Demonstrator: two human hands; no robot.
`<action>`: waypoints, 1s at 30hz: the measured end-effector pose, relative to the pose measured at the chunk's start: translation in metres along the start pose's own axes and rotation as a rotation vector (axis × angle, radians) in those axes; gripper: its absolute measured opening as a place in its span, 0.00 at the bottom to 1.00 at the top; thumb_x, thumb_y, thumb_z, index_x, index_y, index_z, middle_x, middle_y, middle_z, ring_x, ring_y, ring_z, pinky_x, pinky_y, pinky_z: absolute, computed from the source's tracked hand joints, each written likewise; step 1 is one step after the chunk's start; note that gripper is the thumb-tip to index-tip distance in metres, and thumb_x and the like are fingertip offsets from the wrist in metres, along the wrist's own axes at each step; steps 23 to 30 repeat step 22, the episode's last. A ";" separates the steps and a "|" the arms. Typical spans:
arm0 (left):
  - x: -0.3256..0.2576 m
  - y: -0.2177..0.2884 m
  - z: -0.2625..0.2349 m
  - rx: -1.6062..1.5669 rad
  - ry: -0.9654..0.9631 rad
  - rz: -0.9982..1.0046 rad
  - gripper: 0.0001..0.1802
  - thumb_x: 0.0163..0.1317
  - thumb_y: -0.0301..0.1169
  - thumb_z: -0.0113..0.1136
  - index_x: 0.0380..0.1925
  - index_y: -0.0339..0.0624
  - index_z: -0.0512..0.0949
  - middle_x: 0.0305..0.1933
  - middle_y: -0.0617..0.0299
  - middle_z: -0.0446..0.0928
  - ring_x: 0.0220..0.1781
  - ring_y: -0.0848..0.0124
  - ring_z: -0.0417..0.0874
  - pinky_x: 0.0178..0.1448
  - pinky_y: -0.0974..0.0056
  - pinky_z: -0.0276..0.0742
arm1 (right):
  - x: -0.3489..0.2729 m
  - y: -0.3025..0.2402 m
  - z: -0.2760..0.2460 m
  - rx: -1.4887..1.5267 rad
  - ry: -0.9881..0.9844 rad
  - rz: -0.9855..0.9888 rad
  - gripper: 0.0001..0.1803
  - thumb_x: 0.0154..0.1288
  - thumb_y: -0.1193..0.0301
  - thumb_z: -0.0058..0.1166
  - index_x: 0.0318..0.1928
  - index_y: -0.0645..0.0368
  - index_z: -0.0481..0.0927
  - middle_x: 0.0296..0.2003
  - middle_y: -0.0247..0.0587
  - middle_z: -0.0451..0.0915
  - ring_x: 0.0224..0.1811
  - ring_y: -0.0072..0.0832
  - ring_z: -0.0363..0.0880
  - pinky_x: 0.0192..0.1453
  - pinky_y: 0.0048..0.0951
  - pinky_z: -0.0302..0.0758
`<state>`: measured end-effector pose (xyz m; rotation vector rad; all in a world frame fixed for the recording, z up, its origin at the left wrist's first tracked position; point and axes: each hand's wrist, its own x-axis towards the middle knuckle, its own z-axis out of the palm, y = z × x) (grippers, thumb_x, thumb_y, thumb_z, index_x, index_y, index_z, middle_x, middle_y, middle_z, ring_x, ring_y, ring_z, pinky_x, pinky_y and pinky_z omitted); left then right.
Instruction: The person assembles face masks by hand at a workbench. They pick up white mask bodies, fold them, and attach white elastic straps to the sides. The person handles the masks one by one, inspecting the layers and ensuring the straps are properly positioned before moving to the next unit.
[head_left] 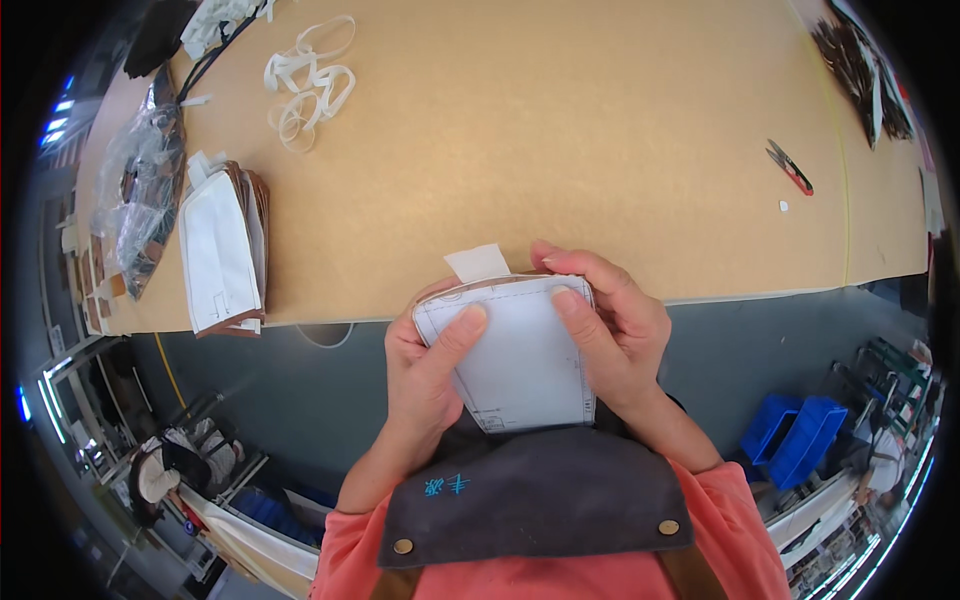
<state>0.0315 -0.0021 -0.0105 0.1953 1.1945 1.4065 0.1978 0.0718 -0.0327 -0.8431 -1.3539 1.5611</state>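
Between both hands I hold a white stitched piece, flat and pouch-like, with brown material along its top edge. Dashed stitch lines and small dark marks run near its borders, and a pale tab sticks up from the top. My left hand grips its left side, thumb on the white face. On the opposite side my right hand closes on the upper corner, its thumb pressed to the front and the index finger curled above the edge. What the fingers touch behind the piece is hidden.
A stack of similar white and brown pieces lies at the table's left front, beside a clear plastic bag. White tape loops lie farther back. Red-handled thread snips rest at right; dark brown strips lie beyond. Blue crates stand below.
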 end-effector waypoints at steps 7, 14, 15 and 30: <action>-0.001 0.004 -0.001 0.009 0.012 0.023 0.22 0.66 0.26 0.66 0.57 0.29 0.74 0.51 0.51 0.83 0.51 0.68 0.84 0.58 0.62 0.79 | 0.003 -0.011 0.009 0.047 0.056 0.053 0.21 0.69 0.77 0.60 0.61 0.69 0.78 0.54 0.50 0.84 0.52 0.28 0.85 0.56 0.26 0.79; -0.004 0.005 0.001 0.016 0.013 0.036 0.23 0.65 0.27 0.67 0.57 0.28 0.73 0.51 0.50 0.83 0.51 0.68 0.84 0.58 0.62 0.79 | 0.003 -0.023 -0.007 -0.286 -0.107 -0.001 0.22 0.71 0.79 0.55 0.63 0.71 0.74 0.58 0.52 0.81 0.59 0.32 0.82 0.63 0.28 0.75; -0.005 0.005 0.002 0.014 0.011 0.035 0.23 0.65 0.26 0.67 0.57 0.28 0.73 0.51 0.50 0.83 0.51 0.68 0.84 0.59 0.62 0.79 | 0.003 -0.023 -0.007 -0.249 -0.118 0.013 0.22 0.71 0.79 0.55 0.64 0.72 0.73 0.59 0.53 0.81 0.59 0.32 0.82 0.64 0.28 0.75; -0.011 0.006 0.003 0.023 -0.018 0.062 0.24 0.65 0.27 0.68 0.58 0.29 0.72 0.52 0.49 0.83 0.51 0.67 0.84 0.59 0.62 0.79 | -0.001 -0.003 0.000 -0.061 -0.011 -0.181 0.27 0.67 0.80 0.61 0.65 0.68 0.71 0.60 0.56 0.80 0.57 0.36 0.84 0.59 0.28 0.80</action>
